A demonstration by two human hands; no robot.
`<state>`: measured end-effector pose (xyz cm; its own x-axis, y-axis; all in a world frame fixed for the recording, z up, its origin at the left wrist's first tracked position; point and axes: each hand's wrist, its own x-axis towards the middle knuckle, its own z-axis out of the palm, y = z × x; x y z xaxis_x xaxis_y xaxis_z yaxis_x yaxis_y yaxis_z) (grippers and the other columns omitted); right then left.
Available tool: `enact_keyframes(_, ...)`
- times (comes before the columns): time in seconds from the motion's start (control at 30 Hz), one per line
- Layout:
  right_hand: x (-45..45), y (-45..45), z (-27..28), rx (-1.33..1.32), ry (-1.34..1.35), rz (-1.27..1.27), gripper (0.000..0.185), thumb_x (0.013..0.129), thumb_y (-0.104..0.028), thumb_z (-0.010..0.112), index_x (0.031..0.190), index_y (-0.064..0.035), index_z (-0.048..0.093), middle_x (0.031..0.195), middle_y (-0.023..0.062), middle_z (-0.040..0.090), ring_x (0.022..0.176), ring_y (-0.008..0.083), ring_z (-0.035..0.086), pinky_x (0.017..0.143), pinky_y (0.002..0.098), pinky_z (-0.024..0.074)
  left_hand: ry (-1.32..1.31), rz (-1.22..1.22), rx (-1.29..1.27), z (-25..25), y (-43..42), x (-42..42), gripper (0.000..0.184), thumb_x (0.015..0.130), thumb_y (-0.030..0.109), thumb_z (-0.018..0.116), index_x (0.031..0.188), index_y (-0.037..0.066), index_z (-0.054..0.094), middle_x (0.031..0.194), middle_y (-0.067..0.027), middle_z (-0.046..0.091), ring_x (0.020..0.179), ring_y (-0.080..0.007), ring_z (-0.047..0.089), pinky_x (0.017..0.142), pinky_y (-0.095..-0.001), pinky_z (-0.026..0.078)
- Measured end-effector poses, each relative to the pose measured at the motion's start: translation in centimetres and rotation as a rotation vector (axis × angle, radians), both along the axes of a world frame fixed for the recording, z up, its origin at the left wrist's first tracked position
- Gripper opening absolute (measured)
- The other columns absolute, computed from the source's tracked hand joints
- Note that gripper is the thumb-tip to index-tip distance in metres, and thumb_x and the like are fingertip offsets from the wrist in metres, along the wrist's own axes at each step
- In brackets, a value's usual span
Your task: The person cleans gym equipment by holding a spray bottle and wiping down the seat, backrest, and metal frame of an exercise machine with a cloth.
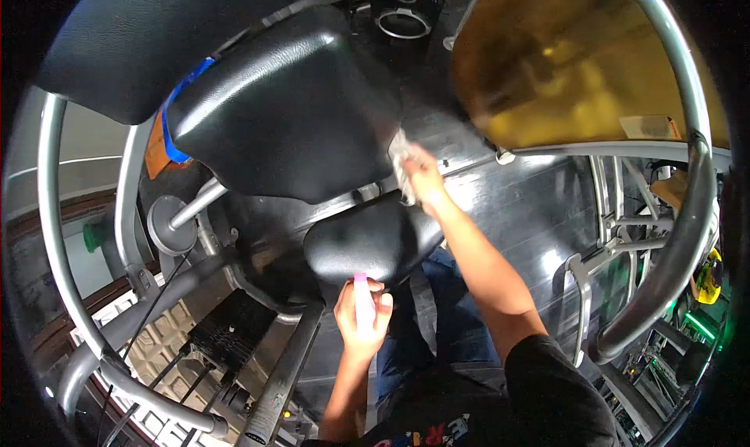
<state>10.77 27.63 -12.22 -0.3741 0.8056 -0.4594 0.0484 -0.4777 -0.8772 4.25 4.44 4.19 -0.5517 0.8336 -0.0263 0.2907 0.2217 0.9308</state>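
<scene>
My right hand (426, 185) is closed on a whitish, crumpled cloth (401, 156). The cloth touches the right edge of a large black padded backrest (293, 111). Closer to my body, my left hand (344, 316) grips a slim white bottle (364, 305) with a pink tip that points away from me. Just beyond that hand lies a smaller black padded seat (355, 240). Part of the bottle is covered by my fingers.
Grey tubular frames curve past on the left (53, 197) and right (691, 236). A brown translucent panel (547, 72) stands at upper right. Another black pad (164, 33) fills the upper left. Dark floor (523, 205) shows between them. A metal post (285, 377) rises at lower left.
</scene>
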Motion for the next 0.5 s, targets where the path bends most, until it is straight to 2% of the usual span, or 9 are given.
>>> enact_keyframes(0.03, 0.3, 1.4, 2.5, -0.186, 0.100, -0.030, 0.024, 0.100, -0.009, 0.047, 0.121, -0.0064, 0.056, 0.085, 0.0064, 0.063, 0.069, 0.0159, 0.064, 0.060, 0.0299, 0.0540, -0.072, 0.022, -0.021, -0.3, -0.4, 0.2, 0.019, 0.082, 0.011, 0.074, 0.095, 0.002, 0.062, 0.082, -0.0094, 0.063, 0.067, -0.0193, 0.060, 0.065, -0.0327, 0.049)
enact_keyframes(0.07, -1.4, 2.2, 4.7, -0.213, 0.170, -0.240, 0.018, 0.101, -0.013, 0.044, 0.116, -0.0088, 0.054, 0.072, 0.0025, 0.055, 0.049, 0.0115, 0.051, 0.041, 0.0278, 0.0430, -0.145, 0.044, -0.039, -0.8, -0.8, 0.4, 0.019, 0.083, 0.011, 0.073, 0.095, 0.002, 0.062, 0.083, -0.0093, 0.063, 0.068, -0.0186, 0.060, 0.066, -0.0324, 0.049)
enact_keyframes(0.2, -4.3, 3.7, 4.9, -0.010, 0.264, -0.277, 0.011, 0.102, -0.015, 0.046, 0.109, -0.0104, 0.053, 0.074, 0.0036, 0.057, 0.057, 0.0129, 0.057, 0.046, 0.0276, 0.0471, -0.189, 0.022, -0.042, -1.5, -1.2, 1.3, 0.019, 0.084, 0.011, 0.073, 0.096, 0.002, 0.062, 0.085, -0.0086, 0.064, 0.070, -0.0172, 0.060, 0.067, -0.0317, 0.049)
enact_keyframes(0.23, -4.2, 3.3, 0.9, 0.150, 0.230, -0.228, 0.021, 0.100, -0.011, 0.042, 0.114, -0.0076, 0.058, 0.073, 0.0015, 0.053, 0.057, 0.0112, 0.053, 0.050, 0.0271, 0.0434, -0.199, -0.002, -0.053, -1.2, -1.1, 1.5, 0.019, 0.083, 0.011, 0.073, 0.096, 0.002, 0.062, 0.085, -0.0088, 0.064, 0.070, -0.0176, 0.060, 0.068, -0.0318, 0.049)
enact_keyframes(0.27, -2.9, 2.1, -1.8, 0.158, -0.046, -0.021, 0.027, 0.096, -0.009, 0.046, 0.118, -0.0072, 0.062, 0.086, 0.0083, 0.065, 0.075, 0.0180, 0.066, 0.066, 0.0297, 0.0508, -0.207, -0.023, -0.056, -1.1, -0.8, 1.7, 0.019, 0.083, 0.011, 0.073, 0.096, 0.002, 0.062, 0.085, -0.0090, 0.063, 0.071, -0.0181, 0.060, 0.069, -0.0319, 0.049)
enact_keyframes(0.3, -2.5, -0.1, -4.4, 0.337, -0.282, -0.055, 0.038, 0.092, -0.009, 0.051, 0.129, -0.0077, 0.059, 0.109, 0.0173, 0.070, 0.104, 0.0258, 0.068, 0.088, 0.0328, 0.0508, -0.209, -0.022, -0.049, -1.1, -0.8, 1.8, 0.019, 0.083, 0.011, 0.073, 0.096, 0.002, 0.062, 0.085, -0.0090, 0.063, 0.071, -0.0181, 0.060, 0.069, -0.0319, 0.049)
enact_keyframes(0.33, -0.6, -0.9, -6.6, 0.261, -0.346, 0.061, 0.046, 0.089, -0.009, 0.052, 0.135, -0.0082, 0.055, 0.123, 0.0218, 0.065, 0.117, 0.0292, 0.063, 0.100, 0.0347, 0.0455, -0.208, -0.041, -0.062, -1.2, -0.8, 2.0, 0.019, 0.083, 0.011, 0.073, 0.096, 0.002, 0.062, 0.085, -0.0091, 0.063, 0.071, -0.0184, 0.060, 0.069, -0.0321, 0.049)
enact_keyframes(0.47, 3.7, -2.5, -7.5, -0.014, -0.283, 0.278, 0.031, 0.096, -0.012, 0.055, 0.126, -0.0068, 0.062, 0.097, 0.0092, 0.071, 0.083, 0.0206, 0.068, 0.076, 0.0331, 0.0540, -0.235, -0.053, -0.090, -1.0, -0.8, 2.4, 0.019, 0.082, 0.011, 0.074, 0.096, 0.004, 0.063, 0.084, -0.0094, 0.063, 0.070, -0.0192, 0.060, 0.068, -0.0326, 0.049)
enact_keyframes(0.5, 3.5, -2.3, -7.4, -0.177, -0.212, 0.140, 0.028, 0.097, -0.013, 0.053, 0.124, -0.0066, 0.061, 0.090, 0.0079, 0.068, 0.074, 0.0187, 0.064, 0.067, 0.0328, 0.0530, -0.242, -0.046, -0.087, -1.3, -1.0, 2.5, 0.020, 0.081, 0.011, 0.074, 0.096, 0.004, 0.063, 0.083, -0.0089, 0.063, 0.070, -0.0188, 0.060, 0.067, -0.0325, 0.048)
